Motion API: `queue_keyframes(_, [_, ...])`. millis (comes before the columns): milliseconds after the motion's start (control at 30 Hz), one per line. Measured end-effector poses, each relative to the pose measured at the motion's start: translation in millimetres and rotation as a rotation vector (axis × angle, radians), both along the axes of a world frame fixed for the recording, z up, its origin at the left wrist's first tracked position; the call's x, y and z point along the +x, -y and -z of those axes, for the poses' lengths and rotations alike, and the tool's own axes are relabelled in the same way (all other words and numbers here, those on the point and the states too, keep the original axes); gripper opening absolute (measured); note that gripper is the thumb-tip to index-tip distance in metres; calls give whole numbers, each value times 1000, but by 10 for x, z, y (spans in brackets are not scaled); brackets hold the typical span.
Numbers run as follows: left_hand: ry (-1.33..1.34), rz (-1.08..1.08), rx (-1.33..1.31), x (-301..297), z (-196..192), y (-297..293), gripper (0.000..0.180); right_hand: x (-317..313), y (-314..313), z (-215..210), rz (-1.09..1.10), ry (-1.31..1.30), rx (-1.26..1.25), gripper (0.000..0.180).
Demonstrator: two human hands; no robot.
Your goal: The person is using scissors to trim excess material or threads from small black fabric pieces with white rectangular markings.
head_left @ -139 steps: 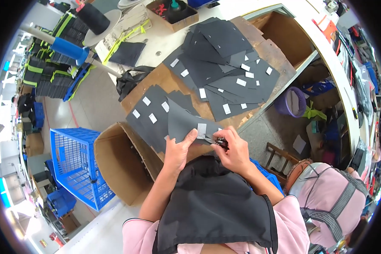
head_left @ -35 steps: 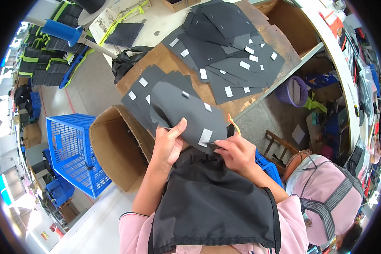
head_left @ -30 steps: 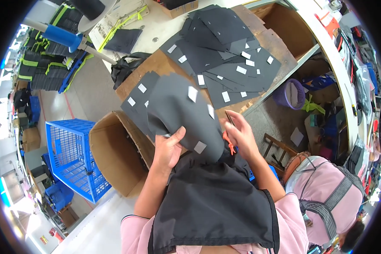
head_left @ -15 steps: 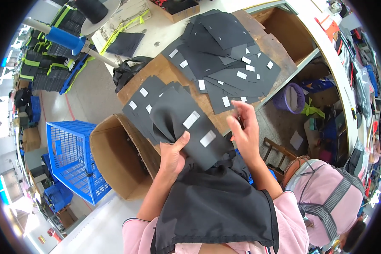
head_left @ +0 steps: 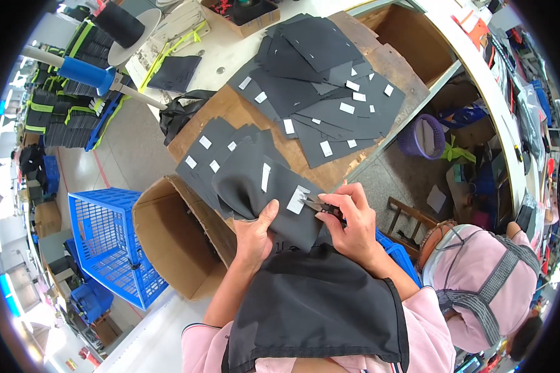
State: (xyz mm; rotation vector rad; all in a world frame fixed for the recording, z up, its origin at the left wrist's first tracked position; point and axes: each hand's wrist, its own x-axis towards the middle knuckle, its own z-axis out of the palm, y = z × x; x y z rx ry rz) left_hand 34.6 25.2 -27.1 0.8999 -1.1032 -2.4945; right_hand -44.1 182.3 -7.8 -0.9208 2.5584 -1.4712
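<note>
My left hand [head_left: 255,239] is closed on a dark grey fabric panel [head_left: 282,214], thumb on top, the panel bulging into a fold beside it. Two white labels sit on this panel. At the label [head_left: 298,199] nearer my right hand [head_left: 351,222] are the metal tips of small thread snips [head_left: 330,209], gripped between that hand's thumb and fingers. Whether the blades touch the label or a thread I cannot tell. Beneath and beyond the held panel lies a smaller spread of similar labelled panels [head_left: 198,163]. A larger heap of dark panels [head_left: 311,46] covers the board farther off.
A brown board [head_left: 239,112] supports the panels. Left of me stand an open cardboard box [head_left: 168,248] and a blue plastic crate [head_left: 109,208]. A purple basket [head_left: 410,138] is below the table's right side. Close on my right sits another person [head_left: 473,273] in pink.
My right hand has come down and inward, bringing the snips to the label on the panel. The held panel has tilted slightly; my left hand keeps its grip.
</note>
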Motion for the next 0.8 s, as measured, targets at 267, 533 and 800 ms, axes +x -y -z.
queue_keyframes(267, [14, 5, 8, 36, -30, 9, 47, 19, 33, 42, -3, -85, 10, 28])
queue_keyframes(533, [44, -8, 17, 72, -14, 31, 46, 75, -32, -30, 37, -49, -78, 30])
queue_keyframes(800, [56, -11, -6, 47, 6, 21, 46, -88, 12, 25, 75, 45, -80, 26])
